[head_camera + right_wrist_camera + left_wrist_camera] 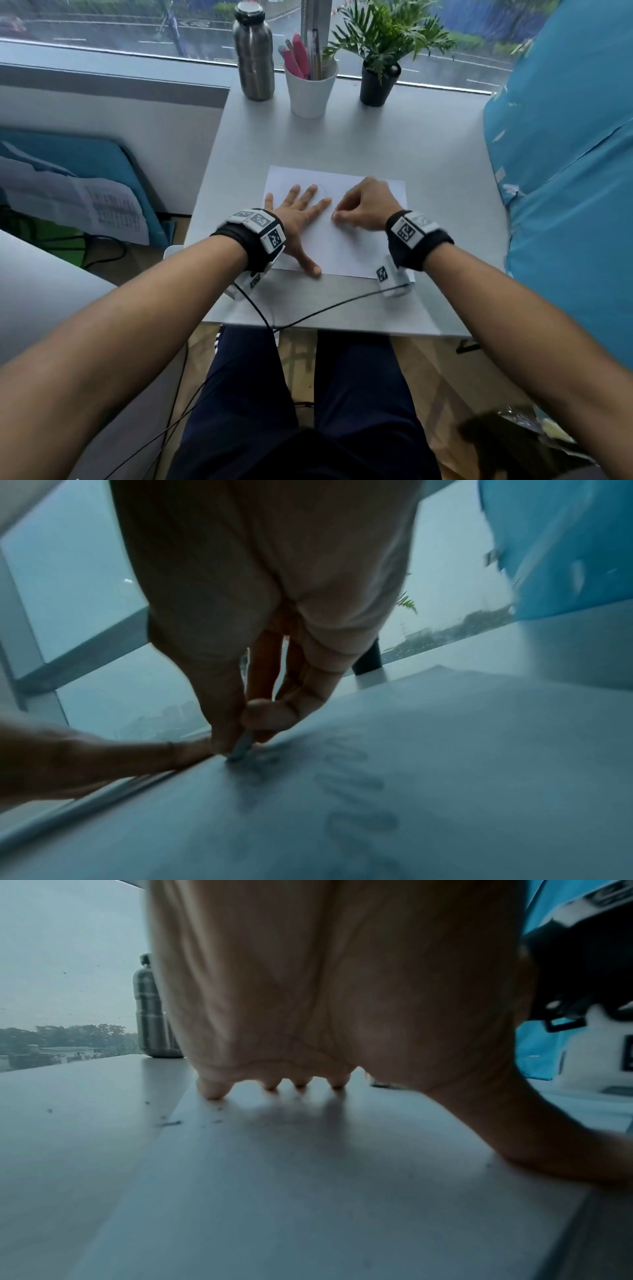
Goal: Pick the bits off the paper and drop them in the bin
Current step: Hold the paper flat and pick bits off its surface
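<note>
A white sheet of paper (342,250) lies on the grey table (342,144), with faint pencil marks (349,777) showing on it in the right wrist view. My left hand (301,212) presses flat on the sheet's left half, fingers spread and straight. My right hand (335,216) sits just right of those fingertips. Its thumb and forefinger pinch a small flat grey piece (241,746) against the paper. Tiny dark bits (169,1123) lie at the sheet's left edge, near my left little finger (212,1088). I cannot make out a bin for certain.
At the back of the table stand a steel bottle (254,51), a white cup of pens (310,90) and a potted plant (378,82). Blue fabric (565,171) crowds the right side. Black cables (308,311) cross the front edge. A white rim (170,251) peeks out left of the table.
</note>
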A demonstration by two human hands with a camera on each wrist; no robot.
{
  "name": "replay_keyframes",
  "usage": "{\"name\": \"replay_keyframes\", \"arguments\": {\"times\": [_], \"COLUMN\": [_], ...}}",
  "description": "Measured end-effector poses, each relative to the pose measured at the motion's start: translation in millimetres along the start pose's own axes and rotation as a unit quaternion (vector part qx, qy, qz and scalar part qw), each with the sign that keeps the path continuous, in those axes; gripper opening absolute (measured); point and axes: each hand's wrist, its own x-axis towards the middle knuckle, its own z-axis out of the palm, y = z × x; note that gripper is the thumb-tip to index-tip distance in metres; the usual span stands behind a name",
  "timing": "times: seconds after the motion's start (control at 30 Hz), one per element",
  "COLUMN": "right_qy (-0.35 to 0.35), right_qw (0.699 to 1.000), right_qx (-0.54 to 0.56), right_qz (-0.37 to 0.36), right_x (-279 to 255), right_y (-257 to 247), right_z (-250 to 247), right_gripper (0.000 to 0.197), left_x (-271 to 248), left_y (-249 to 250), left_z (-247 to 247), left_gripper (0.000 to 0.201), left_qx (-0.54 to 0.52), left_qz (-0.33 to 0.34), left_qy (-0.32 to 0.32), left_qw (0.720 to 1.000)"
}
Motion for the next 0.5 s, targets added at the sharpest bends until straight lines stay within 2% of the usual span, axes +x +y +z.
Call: {"name": "replay_keyframes", "arguments": {"times": [0.07,0.17,0.27,0.4,0.5], "right_qy": [0.01,-0.044,0.025,-0.006,0.047], "right_qw": [1.0,0.998,1.0,1.0,0.994], "right_qx": [0.005,-0.016,0.002,0.005,0.017], "right_qz": [0.005,-0.029,0.011,0.026,0.092], "right_x": [0,-8,4,1,-1], "right_y": [-2,-10,-5,1,24], "right_z": [3,11,3,0,-15], "right_gripper": [0.013,0.013,0.014,0.014,0.014], "left_x": [-1,1,0,0,-4], "left_y": [0,-1,0,-1,-4], "left_z": [1,0,1,2,1], "left_gripper": [0.156,0.157,0.157,0.158,0.156], "left_qx": [0.0,0.005,0.003,0.006,0.014], "left_qz": [-0.002,-0.002,0.001,0.004,0.01], "left_qy": [-0.002,0.0,0.003,0.007,0.019], "left_qw": [1.0,1.0,1.0,1.0,1.0]}}
